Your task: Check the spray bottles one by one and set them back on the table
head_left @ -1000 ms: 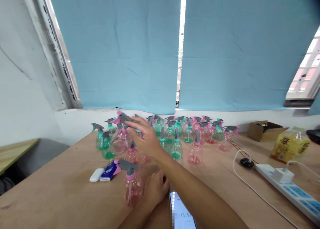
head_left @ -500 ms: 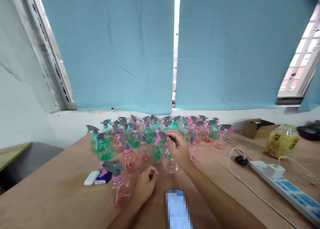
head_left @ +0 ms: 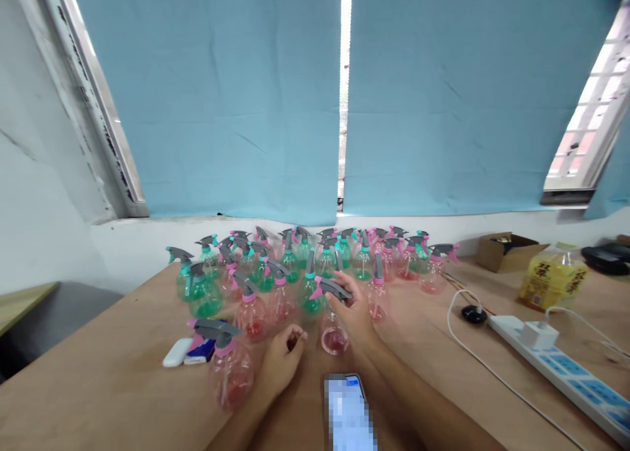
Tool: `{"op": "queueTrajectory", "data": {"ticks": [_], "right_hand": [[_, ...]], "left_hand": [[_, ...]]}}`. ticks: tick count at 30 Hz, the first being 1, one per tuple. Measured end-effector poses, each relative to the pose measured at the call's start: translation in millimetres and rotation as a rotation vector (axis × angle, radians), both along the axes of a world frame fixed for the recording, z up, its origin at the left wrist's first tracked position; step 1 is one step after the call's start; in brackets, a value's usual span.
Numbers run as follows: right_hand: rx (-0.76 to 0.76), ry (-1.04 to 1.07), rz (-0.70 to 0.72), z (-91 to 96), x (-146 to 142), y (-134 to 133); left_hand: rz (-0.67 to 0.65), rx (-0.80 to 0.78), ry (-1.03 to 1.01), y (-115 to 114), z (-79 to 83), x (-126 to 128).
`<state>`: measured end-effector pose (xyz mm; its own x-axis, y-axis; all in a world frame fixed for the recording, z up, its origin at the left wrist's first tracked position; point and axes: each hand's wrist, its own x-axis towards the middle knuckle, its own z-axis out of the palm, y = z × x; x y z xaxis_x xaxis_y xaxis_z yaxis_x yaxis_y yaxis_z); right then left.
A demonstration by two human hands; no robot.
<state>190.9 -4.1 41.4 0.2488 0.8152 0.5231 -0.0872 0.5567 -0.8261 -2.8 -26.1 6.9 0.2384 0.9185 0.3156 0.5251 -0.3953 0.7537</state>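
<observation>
My right hand (head_left: 355, 306) is closed round the grey trigger head of a clear pink spray bottle (head_left: 334, 339), its pink nozzle pointing left. The round base of this bottle shows toward me. My left hand (head_left: 285, 359) rests on the table, fingers curled in a loose fist with nothing visible in it. Left of that hand stands another pink spray bottle (head_left: 231, 375) with a grey head and pink collar. Just beyond my hands are a pink spray bottle (head_left: 253, 318) and a green spray bottle (head_left: 310, 293). A phone (head_left: 348, 411) lies between my forearms.
Several more pink and green spray bottles (head_left: 205, 297) crowd the back of the table (head_left: 123, 372). At left lie a white case (head_left: 178, 352) and a blue packet (head_left: 201, 352). To the right are a power strip (head_left: 566, 372), a cardboard box (head_left: 506, 257) and a yellow-labelled jug (head_left: 551, 277).
My right hand has drawn the pink spray bottle toward me, out from the group, and its head has come lower. My left hand stays curled in nearly the same place.
</observation>
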Motion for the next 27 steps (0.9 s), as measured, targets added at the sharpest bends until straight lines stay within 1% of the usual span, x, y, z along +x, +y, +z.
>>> {"op": "queueTrajectory", "data": {"ticks": [3, 6, 11, 15, 19, 24, 27], "right_hand": [[-0.073, -0.131, 0.164, 5.8, 7.1, 7.6], [-0.083, -0.226, 0.238, 8.5, 13.0, 12.8], [-0.065, -0.206, 0.291, 6.9, 13.0, 10.7], [-0.066, -0.204, 0.336, 9.3, 7.9, 7.7], [-0.067, -0.147, 0.363, 11.7, 2.8, 9.0], [-0.065, -0.133, 0.343, 11.6, 2.1, 8.6], [-0.079, -0.138, 0.372, 12.9, 4.0, 6.9]], "left_hand": [[-0.014, 0.008, -0.017, 0.8, -2.3, 0.2], [-0.021, 0.006, -0.016, 1.5, -4.4, -0.2], [-0.025, 0.011, -0.014, 2.5, -6.8, -0.8], [-0.028, 0.003, -0.006, 2.5, -5.6, -0.4], [-0.033, -0.001, -0.012, 3.0, -4.7, 0.5], [-0.049, -0.013, -0.035, 5.1, -6.5, 0.8], [-0.050, -0.016, -0.034, 5.2, -6.7, 1.0]]}}
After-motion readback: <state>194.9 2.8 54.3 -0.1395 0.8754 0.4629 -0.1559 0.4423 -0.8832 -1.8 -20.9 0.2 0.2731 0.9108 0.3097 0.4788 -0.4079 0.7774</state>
